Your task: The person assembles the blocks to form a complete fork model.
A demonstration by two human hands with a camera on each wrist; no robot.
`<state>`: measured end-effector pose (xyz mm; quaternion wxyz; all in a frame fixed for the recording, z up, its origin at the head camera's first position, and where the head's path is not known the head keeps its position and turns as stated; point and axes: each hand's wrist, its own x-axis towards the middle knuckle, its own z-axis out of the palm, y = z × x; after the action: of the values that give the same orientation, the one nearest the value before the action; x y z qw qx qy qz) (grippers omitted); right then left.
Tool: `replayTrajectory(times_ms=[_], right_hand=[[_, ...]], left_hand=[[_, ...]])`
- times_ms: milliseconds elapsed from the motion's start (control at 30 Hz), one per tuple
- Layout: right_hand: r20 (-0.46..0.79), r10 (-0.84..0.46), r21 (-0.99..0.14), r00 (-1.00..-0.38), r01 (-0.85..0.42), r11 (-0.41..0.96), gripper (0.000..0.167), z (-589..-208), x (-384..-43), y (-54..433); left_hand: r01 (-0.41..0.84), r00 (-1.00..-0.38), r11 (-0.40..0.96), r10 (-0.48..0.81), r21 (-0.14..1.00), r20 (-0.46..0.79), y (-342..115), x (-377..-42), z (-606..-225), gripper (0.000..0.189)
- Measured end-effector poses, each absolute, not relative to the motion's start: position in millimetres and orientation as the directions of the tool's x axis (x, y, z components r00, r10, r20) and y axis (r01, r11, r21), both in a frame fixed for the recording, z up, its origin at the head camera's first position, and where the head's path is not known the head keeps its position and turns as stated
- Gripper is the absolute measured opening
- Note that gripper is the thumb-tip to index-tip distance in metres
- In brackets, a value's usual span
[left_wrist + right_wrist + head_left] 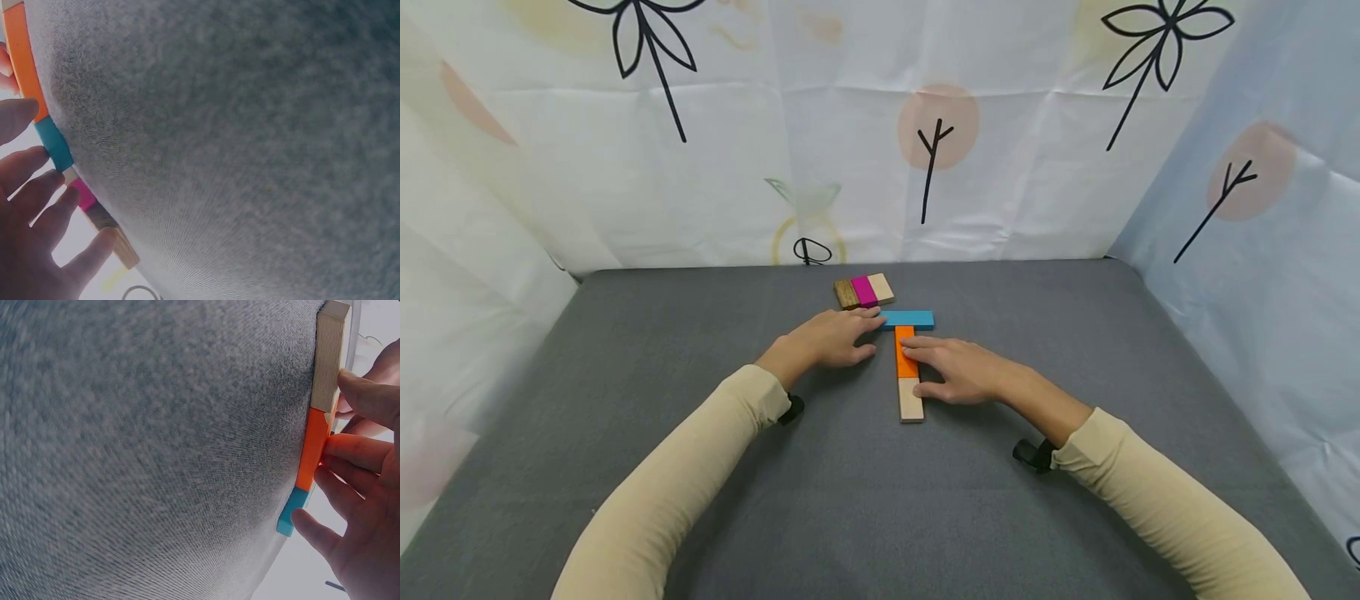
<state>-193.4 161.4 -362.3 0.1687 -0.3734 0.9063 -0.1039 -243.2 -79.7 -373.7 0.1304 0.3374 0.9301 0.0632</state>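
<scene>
A blue wooden block [912, 320] lies crosswise on the table. An orange block [905, 354] runs from its near edge toward me, followed end to end by a plain wooden block [911, 407], making a T shape. My left hand [833, 338] has its fingers stretched out at the left end of the blue block. The fingers of my right hand [964, 370] rest on the orange block, while its thumb touches the plain one. Behind the left fingertips, a brown block [846, 293], a magenta block [864, 291] and another plain block [881, 287] lie side by side.
The blocks lie on a grey cloth-covered table [775, 517]. A white printed curtain [850, 167] hangs along its far edge and at both sides. A dark wrist strap [1033, 456] shows at my right cuff.
</scene>
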Motion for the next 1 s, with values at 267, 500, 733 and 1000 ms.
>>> replayTrajectory(times_ms=[267, 500, 733, 1000], right_hand=[[-0.230, -0.714, -0.310, -0.661, -0.645, 0.698, 0.066, -361.9, -193.2, 160.2], [-0.226, -0.714, -0.311, -0.663, -0.645, 0.698, 0.066, -361.9, -193.0, 160.0], [-0.225, -0.715, -0.318, -0.662, -0.644, 0.696, 0.066, -363.4, -193.2, 159.6], [-0.218, -0.717, -0.319, -0.663, -0.646, 0.694, 0.066, -364.1, -194.1, 161.0]], left_hand=[[0.609, -0.739, 0.766, 0.642, 0.206, -0.204, -81.8, -242.6, -374.7, 0.060], [0.621, -0.735, 0.757, 0.652, 0.203, -0.186, -81.4, -241.2, -375.5, 0.059], [0.613, -0.739, 0.763, 0.646, 0.207, -0.190, -82.1, -241.6, -376.2, 0.059], [0.613, -0.738, 0.763, 0.646, 0.207, -0.195, -80.9, -243.3, -374.5, 0.059]])
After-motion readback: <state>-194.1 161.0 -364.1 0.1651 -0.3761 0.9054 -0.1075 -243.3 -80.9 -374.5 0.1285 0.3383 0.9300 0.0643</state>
